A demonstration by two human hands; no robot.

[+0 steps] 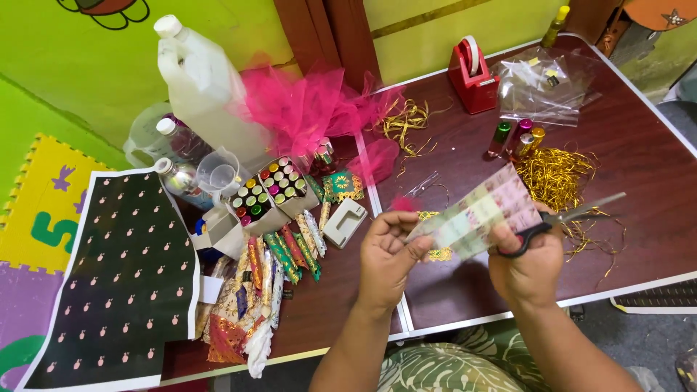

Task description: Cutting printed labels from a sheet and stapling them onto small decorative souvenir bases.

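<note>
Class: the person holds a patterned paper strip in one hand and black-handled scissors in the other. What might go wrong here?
1. The left hand pinches the pale patterned paper strip close to the black-handled scissors in the right hand; fingers could get nicked.
2. The strip bends unsupported, so a cut may wander.

One scissors (573,218), three small bottles (519,138)

Home craft corner, foam play mat (43,210), dark table (639,145) crowded with pink tulle (305,101), tape dispenser (472,76)
</note>
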